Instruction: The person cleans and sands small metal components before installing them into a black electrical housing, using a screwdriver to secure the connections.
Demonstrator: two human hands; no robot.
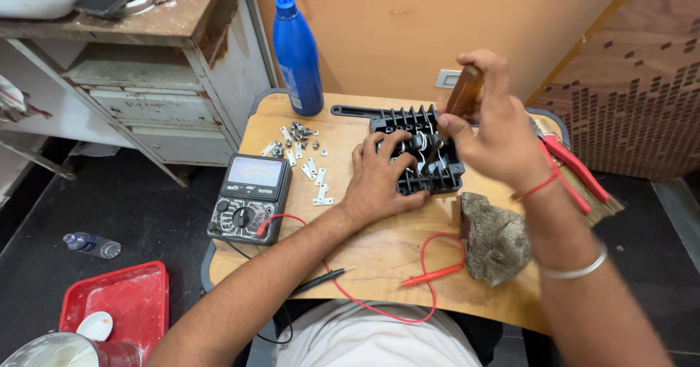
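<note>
A black finned electrical part (421, 152) with white wires inside lies on a small wooden lap table (379, 257). My left hand (379, 177) rests on its left side, fingers spread over it and pressing it down. My right hand (490, 122) grips the brown handle of a screwdriver (462, 93), held upright with the shaft pointing down into the part.
An analog multimeter (249, 198) sits at the table's left, its red probe (430, 275) and black probe (321, 280) lying near the front edge. Small metal screws and plates (302, 152), a blue bottle (297, 49), red-handled pliers (572, 168), a brush, a grey cloth (497, 237). Red tray (117, 301) on the floor.
</note>
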